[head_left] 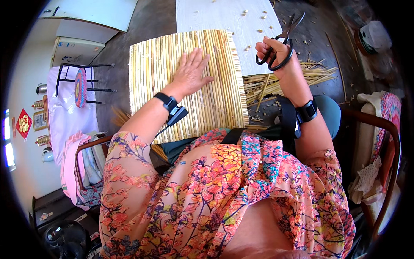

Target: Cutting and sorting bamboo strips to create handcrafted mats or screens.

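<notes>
A mat of pale yellow stalks point(151, 86), laid side by side, rests across my lap and the front of a white board. My left hand point(192, 73) lies flat on its upper middle, fingers spread. To the right of the mat, my right hand point(276, 54) is raised, its fingers wrapped through the black handles of a pair of scissors point(293, 26). The scissor blades point up and away and are slightly apart. They touch neither the mat nor the stalks.
The white board point(207, 15) carries small cut bits. Loose stalks point(297, 80) lie on the floor to the right, amid more scraps. A chair armrest point(379, 123) curves at my right. Farther left is a black-legged stool point(81, 86) with a colourful round seat.
</notes>
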### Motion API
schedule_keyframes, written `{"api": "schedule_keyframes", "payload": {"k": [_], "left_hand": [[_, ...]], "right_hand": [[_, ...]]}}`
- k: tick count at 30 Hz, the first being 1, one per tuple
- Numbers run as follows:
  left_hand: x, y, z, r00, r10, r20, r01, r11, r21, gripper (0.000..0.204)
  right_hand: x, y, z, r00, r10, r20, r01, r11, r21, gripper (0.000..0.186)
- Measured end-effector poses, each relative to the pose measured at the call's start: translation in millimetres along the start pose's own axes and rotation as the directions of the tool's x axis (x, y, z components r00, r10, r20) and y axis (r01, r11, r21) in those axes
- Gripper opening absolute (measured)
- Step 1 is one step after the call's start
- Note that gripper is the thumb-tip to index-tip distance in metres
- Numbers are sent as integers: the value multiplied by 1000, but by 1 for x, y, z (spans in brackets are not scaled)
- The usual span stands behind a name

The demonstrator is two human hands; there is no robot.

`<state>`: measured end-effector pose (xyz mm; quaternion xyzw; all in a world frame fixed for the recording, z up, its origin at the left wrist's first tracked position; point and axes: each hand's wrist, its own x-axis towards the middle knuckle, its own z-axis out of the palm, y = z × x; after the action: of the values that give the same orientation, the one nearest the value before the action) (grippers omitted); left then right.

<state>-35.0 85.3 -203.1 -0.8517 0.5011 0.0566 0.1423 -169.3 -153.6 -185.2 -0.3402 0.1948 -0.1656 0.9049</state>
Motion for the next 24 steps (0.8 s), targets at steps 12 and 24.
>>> {"api": "schedule_keyframes", "payload": {"k": [12,24], "left_hand": [[-11,-5,11,996,84,22,-85,996,37,77],[-10,-8,17,997,78,5,-78,995,61,79]], "right_hand": [[-18,7,6,999,3,-45,-6,997,-74,26],[-21,6,4,997,-8,-82,9,1000,13,29]]}}
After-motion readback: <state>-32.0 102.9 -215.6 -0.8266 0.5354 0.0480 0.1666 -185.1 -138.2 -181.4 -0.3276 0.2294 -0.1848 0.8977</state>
